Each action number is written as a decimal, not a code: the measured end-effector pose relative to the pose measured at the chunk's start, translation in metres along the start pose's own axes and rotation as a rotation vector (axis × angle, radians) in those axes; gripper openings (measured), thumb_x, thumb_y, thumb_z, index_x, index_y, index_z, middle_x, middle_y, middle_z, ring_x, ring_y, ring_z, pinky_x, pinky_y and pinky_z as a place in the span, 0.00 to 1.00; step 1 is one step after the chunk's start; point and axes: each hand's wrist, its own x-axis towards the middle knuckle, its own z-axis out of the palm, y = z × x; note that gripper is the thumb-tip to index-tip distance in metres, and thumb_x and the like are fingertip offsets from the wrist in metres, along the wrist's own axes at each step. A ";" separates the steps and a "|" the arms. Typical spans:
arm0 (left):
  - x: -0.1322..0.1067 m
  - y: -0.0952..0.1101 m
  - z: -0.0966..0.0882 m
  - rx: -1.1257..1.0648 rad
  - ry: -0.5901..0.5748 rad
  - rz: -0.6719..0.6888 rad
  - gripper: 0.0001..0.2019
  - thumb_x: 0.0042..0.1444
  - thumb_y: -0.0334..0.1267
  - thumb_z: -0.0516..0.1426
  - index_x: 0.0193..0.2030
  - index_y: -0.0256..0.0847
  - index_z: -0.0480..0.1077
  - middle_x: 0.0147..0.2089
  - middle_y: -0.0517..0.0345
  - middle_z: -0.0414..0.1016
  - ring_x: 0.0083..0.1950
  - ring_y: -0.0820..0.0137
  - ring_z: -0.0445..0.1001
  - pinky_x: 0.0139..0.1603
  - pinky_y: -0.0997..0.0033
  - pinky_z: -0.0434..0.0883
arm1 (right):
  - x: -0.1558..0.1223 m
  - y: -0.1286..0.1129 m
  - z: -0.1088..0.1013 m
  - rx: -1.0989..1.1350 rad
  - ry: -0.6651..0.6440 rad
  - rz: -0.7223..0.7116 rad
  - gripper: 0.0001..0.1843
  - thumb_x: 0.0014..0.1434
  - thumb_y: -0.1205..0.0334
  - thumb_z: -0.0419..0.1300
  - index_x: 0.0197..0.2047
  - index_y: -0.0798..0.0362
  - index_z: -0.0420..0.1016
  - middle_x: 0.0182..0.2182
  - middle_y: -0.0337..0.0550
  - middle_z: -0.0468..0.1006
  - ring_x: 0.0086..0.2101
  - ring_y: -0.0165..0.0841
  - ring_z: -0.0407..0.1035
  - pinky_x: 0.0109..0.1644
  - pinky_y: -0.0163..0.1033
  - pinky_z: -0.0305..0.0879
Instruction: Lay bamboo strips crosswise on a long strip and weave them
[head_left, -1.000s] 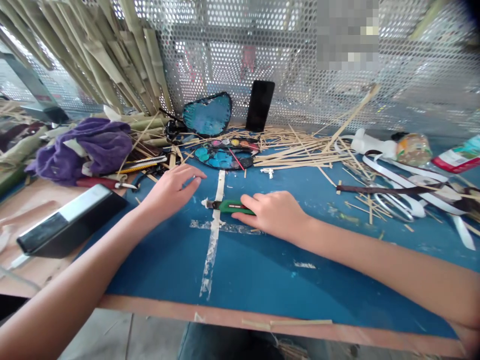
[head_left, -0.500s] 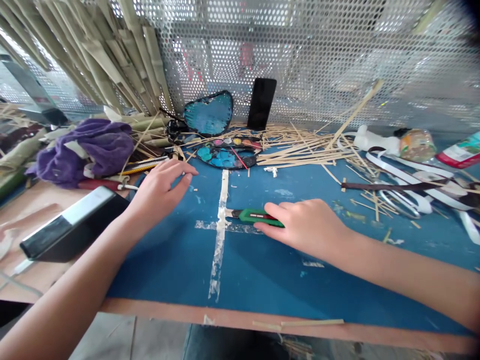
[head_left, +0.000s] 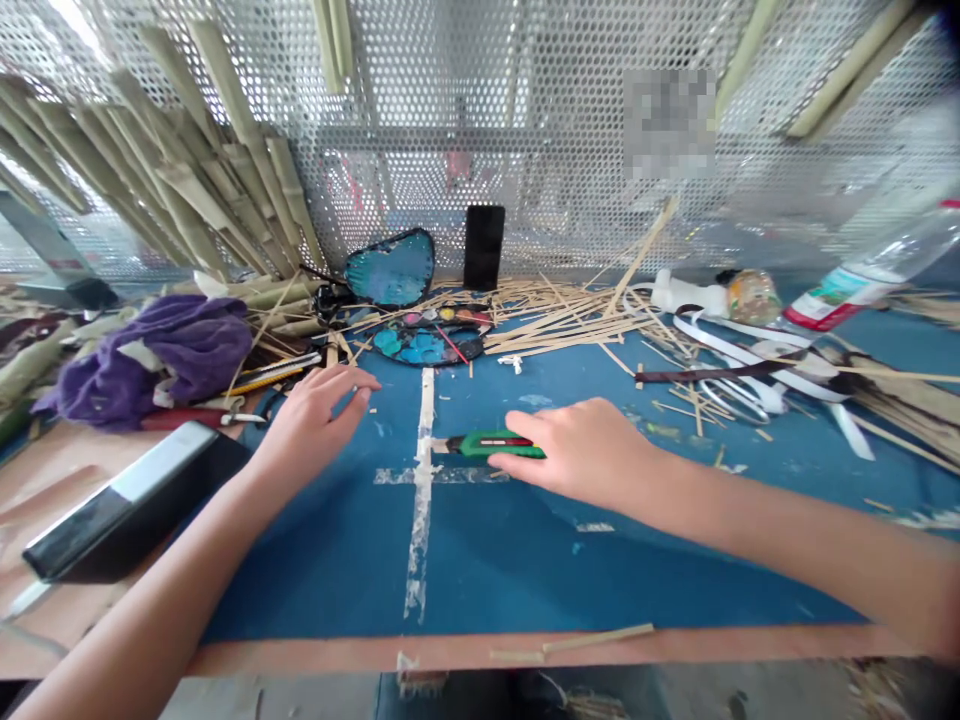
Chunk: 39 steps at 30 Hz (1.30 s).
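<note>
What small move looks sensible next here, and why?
Probably a short scrape at the tape with the cutter: the right hand grips it, its blade is at the strip, and the tape looks ragged against the blue surface.

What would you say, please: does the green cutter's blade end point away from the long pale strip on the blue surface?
No, the green cutter has its blade end directed towards the long pale strip.

Bright, diffuse light is admitted through the perforated metal screen [head_left: 555, 110]. Soft shadow cast on the blue mat [head_left: 600, 575] beneath the right forearm [head_left: 720, 500]. Edges stretched, blurred; top-right corner darkened.
</note>
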 end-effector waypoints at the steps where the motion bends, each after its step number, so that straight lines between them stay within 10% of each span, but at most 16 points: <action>1: 0.000 -0.004 0.003 -0.020 0.030 0.004 0.17 0.68 0.44 0.46 0.48 0.41 0.73 0.52 0.52 0.76 0.55 0.62 0.71 0.61 0.60 0.65 | -0.008 0.003 0.001 -0.007 -0.013 0.032 0.24 0.67 0.39 0.50 0.38 0.50 0.74 0.23 0.41 0.79 0.24 0.36 0.73 0.26 0.38 0.34; 39: 0.009 -0.026 0.020 -0.145 0.028 -0.104 0.17 0.64 0.47 0.49 0.45 0.42 0.75 0.51 0.54 0.76 0.54 0.62 0.72 0.62 0.63 0.63 | 0.001 -0.022 0.035 0.060 0.029 -0.050 0.28 0.69 0.37 0.45 0.47 0.50 0.74 0.30 0.43 0.82 0.29 0.37 0.76 0.26 0.40 0.37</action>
